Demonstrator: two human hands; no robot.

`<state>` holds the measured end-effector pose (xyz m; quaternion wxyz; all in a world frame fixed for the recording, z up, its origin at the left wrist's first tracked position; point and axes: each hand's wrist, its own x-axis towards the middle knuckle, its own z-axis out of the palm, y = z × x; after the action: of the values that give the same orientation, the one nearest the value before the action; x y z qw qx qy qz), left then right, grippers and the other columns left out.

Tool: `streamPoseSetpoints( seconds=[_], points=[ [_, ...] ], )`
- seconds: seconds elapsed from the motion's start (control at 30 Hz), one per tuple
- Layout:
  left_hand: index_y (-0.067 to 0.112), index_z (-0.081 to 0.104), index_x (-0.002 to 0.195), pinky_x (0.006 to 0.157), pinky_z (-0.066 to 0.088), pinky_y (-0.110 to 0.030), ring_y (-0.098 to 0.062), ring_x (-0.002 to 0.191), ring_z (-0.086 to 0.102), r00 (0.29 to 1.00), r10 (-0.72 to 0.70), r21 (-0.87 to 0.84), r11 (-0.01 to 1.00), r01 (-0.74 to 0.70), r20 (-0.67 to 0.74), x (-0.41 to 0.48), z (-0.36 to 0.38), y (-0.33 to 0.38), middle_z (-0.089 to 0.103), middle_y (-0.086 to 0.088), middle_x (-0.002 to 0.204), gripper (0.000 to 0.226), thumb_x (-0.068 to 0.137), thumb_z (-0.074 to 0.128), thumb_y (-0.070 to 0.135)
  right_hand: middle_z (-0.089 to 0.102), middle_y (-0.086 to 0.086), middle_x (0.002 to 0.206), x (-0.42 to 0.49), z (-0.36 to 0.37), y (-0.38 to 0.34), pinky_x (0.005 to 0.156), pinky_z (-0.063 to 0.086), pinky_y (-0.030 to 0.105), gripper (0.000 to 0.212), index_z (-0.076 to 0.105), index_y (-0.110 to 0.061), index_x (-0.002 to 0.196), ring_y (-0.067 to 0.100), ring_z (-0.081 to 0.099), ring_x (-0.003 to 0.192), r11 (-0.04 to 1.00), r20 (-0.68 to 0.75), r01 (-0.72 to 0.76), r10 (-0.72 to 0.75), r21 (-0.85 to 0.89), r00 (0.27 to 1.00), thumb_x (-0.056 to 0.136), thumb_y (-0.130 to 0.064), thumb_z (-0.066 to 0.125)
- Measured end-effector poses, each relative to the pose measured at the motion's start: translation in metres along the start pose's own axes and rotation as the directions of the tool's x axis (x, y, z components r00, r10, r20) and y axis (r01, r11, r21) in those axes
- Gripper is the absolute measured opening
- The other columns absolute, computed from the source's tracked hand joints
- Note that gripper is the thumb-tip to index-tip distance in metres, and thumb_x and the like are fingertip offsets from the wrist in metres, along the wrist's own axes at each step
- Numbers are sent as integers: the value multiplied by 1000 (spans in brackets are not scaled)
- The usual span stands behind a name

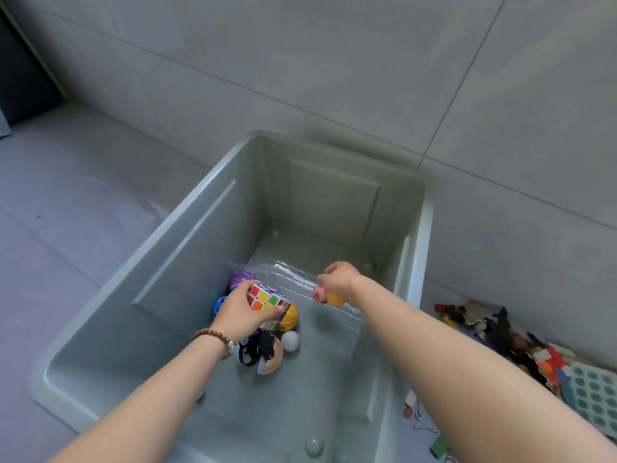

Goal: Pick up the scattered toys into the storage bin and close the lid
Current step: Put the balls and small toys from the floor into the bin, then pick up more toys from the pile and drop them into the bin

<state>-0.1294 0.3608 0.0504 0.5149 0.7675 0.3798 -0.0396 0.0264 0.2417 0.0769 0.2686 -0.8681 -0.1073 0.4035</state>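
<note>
Down inside the bin (173,262), the left hand (238,312) is curling its fingers round a colour cube (265,297), and the right hand (340,279) is pinching a small pink ball (320,294) and a yellow toy (335,299). Under the cube, a purple ball (241,279), a yellow ball (291,317) and a white ball (289,340) are lying close together on the bin's bottom. Outside the bin's right wall, a pile of toys (494,329) is sitting on the floor (66,195).

text: none legible | labels: none | numbers: none
</note>
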Motion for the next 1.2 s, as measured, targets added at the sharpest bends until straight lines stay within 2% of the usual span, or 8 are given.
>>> streamPoseSetpoints(
  seconds=[0.1,0.2,0.33,0.5,0.7,0.93,1.1,1.2],
  points=[
    [15,42,134,95,45,-28,-18,115,54,999,31,31,999,-30,-13,2,3,5,53,-4,130,66,78,74,28,48,11,139,-9,-17,-7,103,36,29,41,46,-5,134,25,47,126,995,-68,104,-103,2,992,95,-19,47],
    [13,40,138,102,40,-33,-21,123,49,996,45,147,989,-34,-76,-4,-6,22,48,-5,139,60,86,65,30,46,6,142,-34,-50,-16,107,32,26,42,45,-10,136,21,43,130,967,-92,247,-251,-57,963,95,-23,49],
    [15,40,137,106,37,-36,-23,126,46,974,205,215,959,-182,-93,-23,-19,74,48,-5,139,53,90,58,30,48,4,140,-88,-120,-13,101,31,20,41,48,-14,134,16,44,129,934,-164,335,-352,-124,922,94,-24,52],
    [18,43,134,103,38,-33,-20,123,48,907,419,282,876,-391,-45,-60,3,161,52,-2,134,46,91,55,32,45,2,142,-156,-199,48,105,33,27,44,47,-17,135,15,42,131,960,-301,245,-275,-134,913,93,-27,56],
    [18,46,132,102,39,-31,-17,123,48,790,590,306,731,-610,168,-98,106,233,52,0,134,43,92,52,33,39,3,147,-211,-240,169,109,28,29,52,40,-15,140,19,37,135,990,-367,58,-103,-132,924,93,-31,56],
    [15,34,142,108,36,-34,-21,131,42,771,344,424,680,-598,536,-89,262,222,41,-5,145,58,93,46,45,39,6,146,-204,-239,321,99,36,28,60,38,-14,140,22,42,130,972,-369,-123,191,200,910,89,-36,60],
    [14,30,144,106,36,-30,-22,131,42,764,214,415,735,-536,609,-56,356,201,39,-7,147,59,95,44,43,40,5,146,-151,-222,400,85,39,25,61,37,-10,141,20,45,125,895,-347,-150,311,420,885,91,-37,58],
    [15,30,143,104,37,-29,-21,130,43,741,215,434,694,-575,636,-35,413,197,39,-5,146,62,92,48,45,42,5,143,-123,-226,438,84,40,25,56,42,-11,138,20,47,122,863,-368,-138,346,487,863,90,-32,60]
  ],
)
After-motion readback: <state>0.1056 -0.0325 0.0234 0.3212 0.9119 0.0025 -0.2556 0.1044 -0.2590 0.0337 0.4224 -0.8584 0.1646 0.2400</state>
